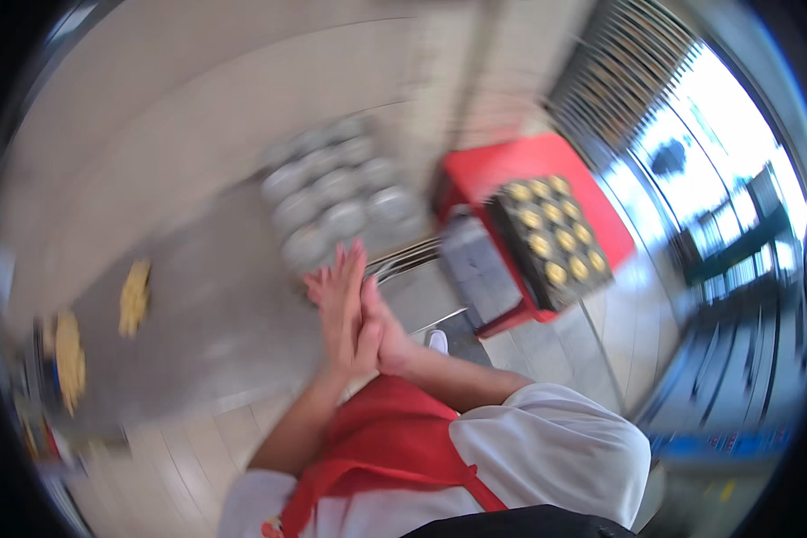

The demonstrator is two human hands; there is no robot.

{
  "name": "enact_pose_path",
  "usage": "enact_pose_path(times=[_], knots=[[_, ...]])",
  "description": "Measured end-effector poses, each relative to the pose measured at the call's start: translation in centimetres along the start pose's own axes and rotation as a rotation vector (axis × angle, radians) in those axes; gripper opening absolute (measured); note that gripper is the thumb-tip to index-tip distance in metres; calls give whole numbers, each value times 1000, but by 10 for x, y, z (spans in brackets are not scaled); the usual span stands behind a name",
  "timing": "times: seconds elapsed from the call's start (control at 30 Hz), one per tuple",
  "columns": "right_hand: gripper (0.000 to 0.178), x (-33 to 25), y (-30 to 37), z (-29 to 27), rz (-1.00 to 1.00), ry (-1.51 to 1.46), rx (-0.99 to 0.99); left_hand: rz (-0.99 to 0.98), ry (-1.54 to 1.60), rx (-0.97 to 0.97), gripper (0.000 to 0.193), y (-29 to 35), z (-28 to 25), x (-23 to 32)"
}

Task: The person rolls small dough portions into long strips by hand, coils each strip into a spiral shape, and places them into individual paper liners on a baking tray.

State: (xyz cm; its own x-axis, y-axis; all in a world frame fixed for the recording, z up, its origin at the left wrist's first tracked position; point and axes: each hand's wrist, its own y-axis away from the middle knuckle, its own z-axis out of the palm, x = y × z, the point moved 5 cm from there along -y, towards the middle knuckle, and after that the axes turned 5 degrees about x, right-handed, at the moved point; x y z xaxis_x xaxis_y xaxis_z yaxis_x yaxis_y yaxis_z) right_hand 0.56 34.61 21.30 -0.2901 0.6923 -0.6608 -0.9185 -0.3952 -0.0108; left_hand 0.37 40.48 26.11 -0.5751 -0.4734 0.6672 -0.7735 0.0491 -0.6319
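In front of my red apron, my left hand point(334, 318) and my right hand point(383, 330) are pressed together palm to palm. The fingers of both are stretched out and point away from me. Whether anything lies between the palms is hidden. Just beyond the fingertips stand several round, silvery-grey domed things point(341, 218) in close rows, blurred by motion. They sit on a grey metal worktop point(215, 314). To the left on the worktop lies a pale yellow lump point(134, 298) that looks like dough, with another yellowish mass point(69, 354) nearer the left rim.
On the right, a red table point(551, 160) carries a dark tray point(527, 262) with several round yellow pieces in rows. A grey box-like thing point(477, 269) stands by its side. Tiled floor point(560, 345) shows below, and a bluish rack or counter point(735, 377) lies farther right.
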Motion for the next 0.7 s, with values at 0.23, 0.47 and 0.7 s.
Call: enact_pose_path(times=[0.23, 0.47, 0.7], knots=[[78, 116, 1, 213, -363, 921, -928, -805, 1104, 748, 72, 96, -243, -178], [55, 286, -180, 156, -504, 1527, -781, -846, 936, 552, 67, 179, -314, -180], [54, 476, -346, 197, 5, 1327, -386, -1222, 318, 880, 26, 244, -459, -263]])
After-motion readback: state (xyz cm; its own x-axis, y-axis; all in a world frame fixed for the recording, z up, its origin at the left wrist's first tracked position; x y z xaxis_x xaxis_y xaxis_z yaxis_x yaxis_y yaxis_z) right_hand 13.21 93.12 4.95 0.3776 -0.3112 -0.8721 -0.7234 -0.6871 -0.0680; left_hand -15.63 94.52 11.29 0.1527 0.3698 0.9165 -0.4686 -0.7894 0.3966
